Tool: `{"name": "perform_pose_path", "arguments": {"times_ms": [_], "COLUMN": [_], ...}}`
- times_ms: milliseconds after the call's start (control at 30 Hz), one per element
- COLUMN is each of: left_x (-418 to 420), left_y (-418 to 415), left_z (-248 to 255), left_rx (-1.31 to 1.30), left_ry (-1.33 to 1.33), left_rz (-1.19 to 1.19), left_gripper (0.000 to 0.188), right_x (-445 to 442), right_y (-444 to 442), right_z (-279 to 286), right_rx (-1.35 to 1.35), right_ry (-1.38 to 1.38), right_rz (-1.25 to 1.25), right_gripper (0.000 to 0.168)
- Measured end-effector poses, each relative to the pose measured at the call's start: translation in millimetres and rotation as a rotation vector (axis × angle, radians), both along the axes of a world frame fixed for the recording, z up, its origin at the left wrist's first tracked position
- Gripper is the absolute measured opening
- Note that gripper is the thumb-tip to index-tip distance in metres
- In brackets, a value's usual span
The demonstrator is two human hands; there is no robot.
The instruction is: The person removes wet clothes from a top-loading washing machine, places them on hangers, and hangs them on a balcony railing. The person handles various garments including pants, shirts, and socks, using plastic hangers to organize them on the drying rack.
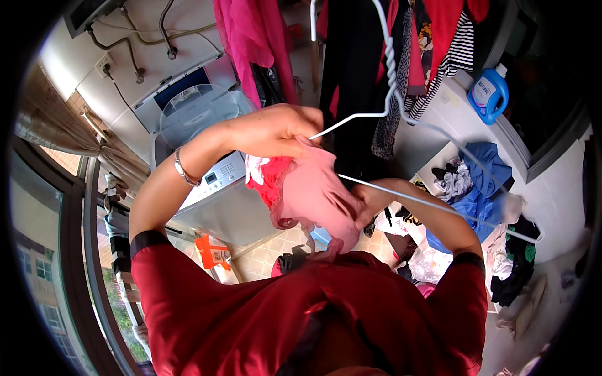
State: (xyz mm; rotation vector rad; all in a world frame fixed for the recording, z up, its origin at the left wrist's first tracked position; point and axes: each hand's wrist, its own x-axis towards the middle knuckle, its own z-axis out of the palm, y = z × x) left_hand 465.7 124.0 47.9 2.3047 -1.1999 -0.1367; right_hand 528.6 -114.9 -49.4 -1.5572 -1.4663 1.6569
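A pink garment with lace edging (310, 188) hangs between my hands in front of my chest. My left hand (287, 129) grips its upper edge, at the end of a white wire hanger (357, 115). The hanger's hook rises at the top and its lower bar runs to the right across my other forearm. With my right hand (371, 204) I hold the garment's other side, fingers bunched in the cloth. Red and white cloth (265, 176) shows behind the garment, below my left hand.
A top-loading washing machine (221, 202) with its lid up stands at the left. Clothes (437, 42) hang at the top. A blue detergent bottle (489, 96) stands on a ledge. Blue clothing (484, 188) and other garments lie heaped at the right. An orange bag (211, 251) is near the floor.
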Motion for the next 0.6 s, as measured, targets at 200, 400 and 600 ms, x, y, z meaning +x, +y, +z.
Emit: {"name": "perform_pose_path", "arguments": {"times_ms": [200, 400, 600], "left_x": [-19.1, -31.4, -30.0], "left_y": [24.5, 62.1, 57.5], "left_z": [-15.8, -39.7, -36.1], "left_rx": [0.141, 0.168, 0.198], "left_ry": [0.037, -0.286, -0.099], "left_rz": [0.156, 0.386, 0.427], "left_gripper": [0.029, 0.015, 0.021], "right_x": [14.6, 16.1, 23.3], "right_y": [-44.6, -89.7, -108.2], "right_z": [-43.7, -2.1, -6.2], "right_rx": [-0.327, 0.425, 0.682], "right_ry": [-0.665, -1.349, -1.492], "right_rz": [0.189, -0.547, -0.742], "right_gripper": [0.071, 0.04, 0.024]}}
